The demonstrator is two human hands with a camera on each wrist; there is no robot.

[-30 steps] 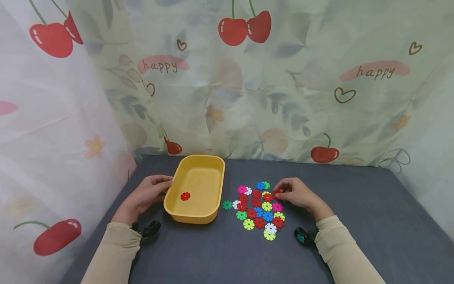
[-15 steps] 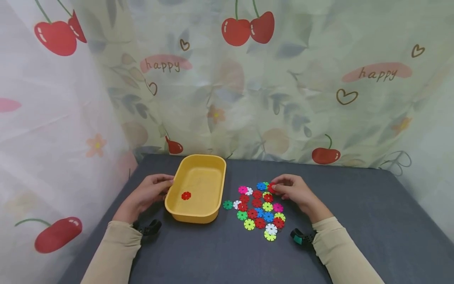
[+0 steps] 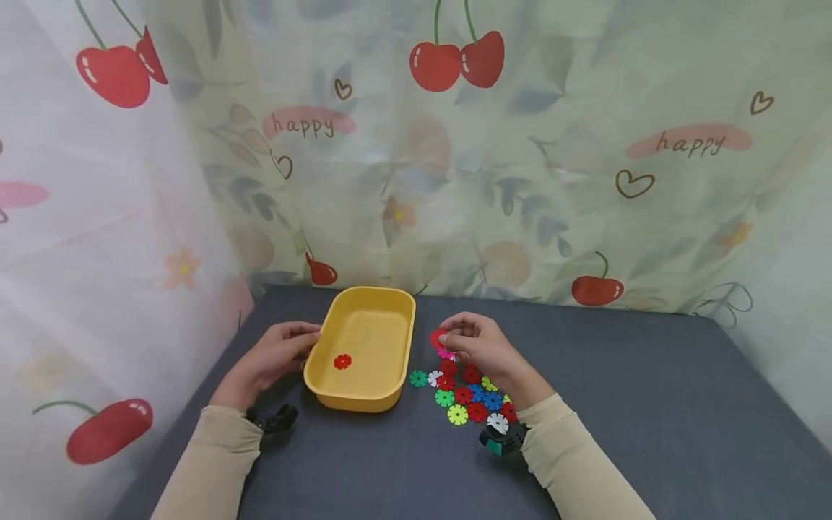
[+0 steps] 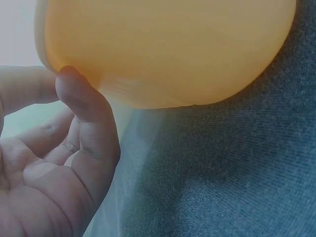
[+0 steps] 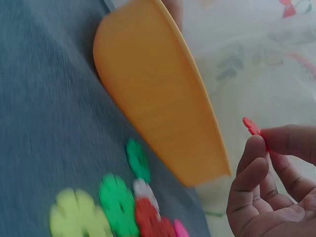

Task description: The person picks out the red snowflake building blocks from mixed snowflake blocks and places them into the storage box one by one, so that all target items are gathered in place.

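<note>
My left hand [image 3: 276,355] pinches the left rim of a yellow plastic tray [image 3: 372,328]; in the left wrist view the thumb [image 4: 79,96] presses the tray's outer wall. One red notched plastic disc [image 3: 342,361] lies inside the tray. Above the far left of the pile, my right hand [image 3: 487,350] pinches another red snowflake disc [image 5: 251,126] between thumb and finger, held in the air. Below it lie several loose discs in red, blue, white, pink, green and yellow, including a yellow-green disc [image 3: 458,414]. The right hand and wrist hide part of the pile.
A dark grey cloth [image 3: 650,404] covers the table. Printed curtains [image 3: 520,144] close off the back and the left side. A dark green disc [image 3: 419,378] lies nearest the tray's right side. Each wrist wears a black band.
My right hand has lifted the red disc from the pile's right edge and carried it left toward the tray. The left hand stays on the tray rim.
</note>
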